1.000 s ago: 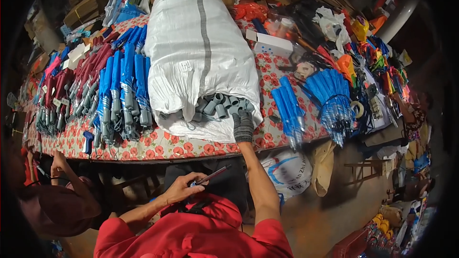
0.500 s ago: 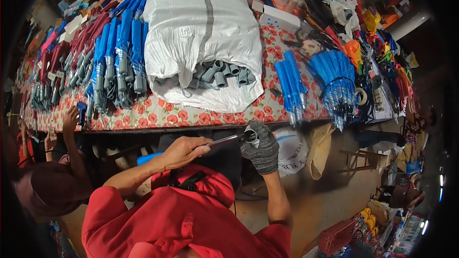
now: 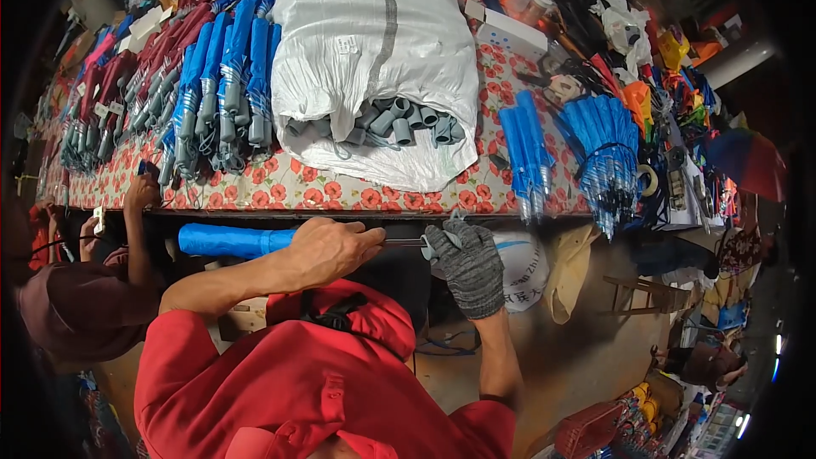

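My bare left hand (image 3: 333, 248) is closed round a folded blue umbrella (image 3: 231, 240), which lies level in front of me just below the table's edge. Its thin metal shaft points right, to a grey plastic handle (image 3: 437, 246) that my right hand (image 3: 470, 272), in a dark grey knitted glove, grips. The shaft's tip meets the handle; how far in it sits I cannot tell. Beyond my hands, loose grey handles (image 3: 402, 127) lie in the mouth of a big white woven sack (image 3: 340, 59).
The table has a red-flowered cloth (image 3: 319, 195). Blue umbrellas with grey handles (image 3: 229, 76) and maroon ones (image 3: 161, 59) lie left of the sack; a tied blue bundle (image 3: 603, 144) lies right. A co-worker's hand (image 3: 141, 193) is at the left. A wooden stool (image 3: 642, 293) stands right.
My left hand has turned and moved slightly left along the umbrella, whose blue canopy now shows more fully and level. My gloved right hand has tilted, with the handle lined up on the shaft.
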